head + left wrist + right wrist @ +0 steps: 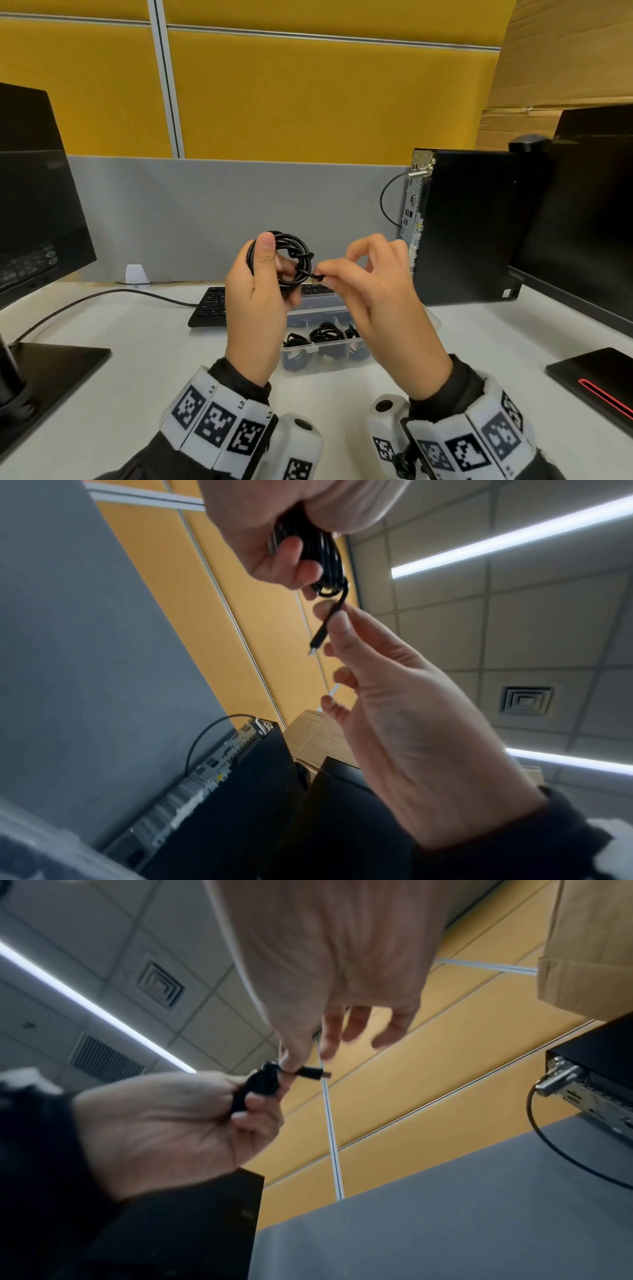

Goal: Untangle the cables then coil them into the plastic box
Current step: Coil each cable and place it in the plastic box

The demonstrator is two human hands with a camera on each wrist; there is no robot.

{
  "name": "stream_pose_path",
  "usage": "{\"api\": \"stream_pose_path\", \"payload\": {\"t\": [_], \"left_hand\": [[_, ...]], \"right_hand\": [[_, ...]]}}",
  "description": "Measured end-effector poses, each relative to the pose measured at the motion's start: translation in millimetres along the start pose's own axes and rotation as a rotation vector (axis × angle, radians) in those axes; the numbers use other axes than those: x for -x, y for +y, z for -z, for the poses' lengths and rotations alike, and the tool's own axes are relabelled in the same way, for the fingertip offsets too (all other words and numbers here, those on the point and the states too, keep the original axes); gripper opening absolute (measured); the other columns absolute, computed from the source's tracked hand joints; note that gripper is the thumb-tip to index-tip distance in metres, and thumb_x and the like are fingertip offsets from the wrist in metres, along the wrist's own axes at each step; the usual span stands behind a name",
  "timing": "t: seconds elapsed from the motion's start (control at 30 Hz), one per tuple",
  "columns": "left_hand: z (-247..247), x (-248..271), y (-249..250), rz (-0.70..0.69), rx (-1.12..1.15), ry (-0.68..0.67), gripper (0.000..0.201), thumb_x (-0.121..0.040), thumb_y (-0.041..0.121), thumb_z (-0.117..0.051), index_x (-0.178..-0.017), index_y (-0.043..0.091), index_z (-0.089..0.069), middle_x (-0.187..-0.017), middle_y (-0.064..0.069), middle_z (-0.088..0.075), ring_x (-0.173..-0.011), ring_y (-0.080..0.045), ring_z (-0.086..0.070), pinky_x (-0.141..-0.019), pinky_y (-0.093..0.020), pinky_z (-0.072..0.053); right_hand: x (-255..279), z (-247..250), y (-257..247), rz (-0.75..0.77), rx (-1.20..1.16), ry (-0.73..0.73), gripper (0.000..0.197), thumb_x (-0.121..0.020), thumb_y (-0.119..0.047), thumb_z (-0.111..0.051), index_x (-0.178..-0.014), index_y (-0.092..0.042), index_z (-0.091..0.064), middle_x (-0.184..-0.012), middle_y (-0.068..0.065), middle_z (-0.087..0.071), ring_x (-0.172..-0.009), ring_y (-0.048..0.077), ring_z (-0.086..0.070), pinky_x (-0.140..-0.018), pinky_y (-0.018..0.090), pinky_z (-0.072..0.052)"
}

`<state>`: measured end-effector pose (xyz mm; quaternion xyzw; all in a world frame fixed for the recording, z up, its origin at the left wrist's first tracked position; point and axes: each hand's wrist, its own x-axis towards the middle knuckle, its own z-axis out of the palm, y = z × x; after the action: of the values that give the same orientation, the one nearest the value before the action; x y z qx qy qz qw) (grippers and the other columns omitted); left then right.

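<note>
A black cable coil (pixel 296 255) is held up above the desk. My left hand (pixel 270 270) grips it with the thumb over its left side and the fingers through the loop. My right hand (pixel 329 274) pinches the cable's free end (pixel 313 275) beside a wrap round the coil. In the left wrist view that end's plug (pixel 313 645) sticks out below the right hand's fingertips (pixel 337 620), under the coil (pixel 323 553). The right wrist view shows the same plug (pixel 310 1072) and the left hand (pixel 171 1118). Under the hands sits the clear plastic box (pixel 310 368), with coiled black cables in its compartments.
A black keyboard (pixel 209 305) lies behind the box, its lead running left. A PC tower (pixel 469 226) stands at the right, with monitors at the far left (pixel 34 192) and far right (pixel 589 205). A monitor base (pixel 51 373) and a black stand foot (pixel 596 380) flank the near desk.
</note>
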<state>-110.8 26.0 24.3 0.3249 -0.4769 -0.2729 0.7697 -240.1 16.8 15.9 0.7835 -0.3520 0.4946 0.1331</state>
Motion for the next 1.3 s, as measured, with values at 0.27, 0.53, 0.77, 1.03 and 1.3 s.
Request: {"api": "stream_pose_path", "payload": {"t": [0.27, 0.53, 0.77, 1.03, 1.3], "left_hand": [[-9, 11, 0, 0.09, 0.166, -0.015, 0.044, -0.086, 0.05, -0.032, -0.05, 0.037, -0.054, -0.056, 0.007, -0.053, -0.041, -0.013, -0.037, -0.045, -0.025, -0.034], [-12, 16, -11, 0.044, 0.161, -0.095, 0.042, -0.089, 0.052, -0.035, -0.088, 0.017, -0.057, -0.067, 0.005, -0.06, -0.046, -0.009, -0.043, -0.053, -0.03, -0.045], [-7, 9, -11, 0.008, -0.009, -0.168, 0.03, -0.087, 0.044, -0.037, -0.086, 0.019, -0.054, -0.07, 0.008, -0.064, -0.06, -0.012, -0.056, -0.058, -0.031, -0.049], [0, 2, -16, -0.111, -0.245, -0.275, 0.029, -0.093, 0.043, -0.041, -0.087, 0.016, -0.051, -0.071, 0.004, -0.057, -0.061, -0.008, -0.05, -0.056, -0.022, -0.043], [3, 8, -34, -0.314, -0.561, -0.355, 0.026, -0.095, 0.043, -0.038, -0.076, 0.026, -0.036, -0.066, 0.004, -0.047, -0.059, -0.01, -0.043, -0.053, -0.017, -0.034]], "right_hand": [[5, -14, -8, -0.105, -0.301, 0.136, 0.027, -0.09, -0.02, -0.049, -0.105, -0.013, -0.07, -0.087, -0.008, -0.059, -0.083, -0.001, -0.054, -0.078, 0.002, -0.038], [7, -18, -14, -0.282, -0.496, 0.031, 0.026, -0.092, -0.014, -0.047, -0.106, -0.013, -0.069, -0.08, -0.015, -0.059, -0.078, 0.006, -0.061, -0.074, 0.012, -0.048], [7, -16, -14, -0.175, -0.295, -0.032, 0.026, -0.096, -0.037, -0.039, -0.083, -0.022, -0.056, -0.076, -0.01, -0.055, -0.076, 0.008, -0.05, -0.072, 0.011, -0.037], [0, -8, -8, -0.16, -0.273, -0.119, 0.035, -0.097, -0.021, -0.047, -0.067, -0.035, -0.035, -0.052, -0.017, -0.032, -0.055, -0.004, -0.044, -0.054, 0.006, -0.031], [-1, 9, 0, -0.346, -0.332, -0.407, 0.022, -0.099, -0.021, -0.044, -0.078, -0.021, -0.05, -0.057, -0.006, -0.057, -0.052, 0.0, -0.053, -0.056, 0.012, -0.039]]}}
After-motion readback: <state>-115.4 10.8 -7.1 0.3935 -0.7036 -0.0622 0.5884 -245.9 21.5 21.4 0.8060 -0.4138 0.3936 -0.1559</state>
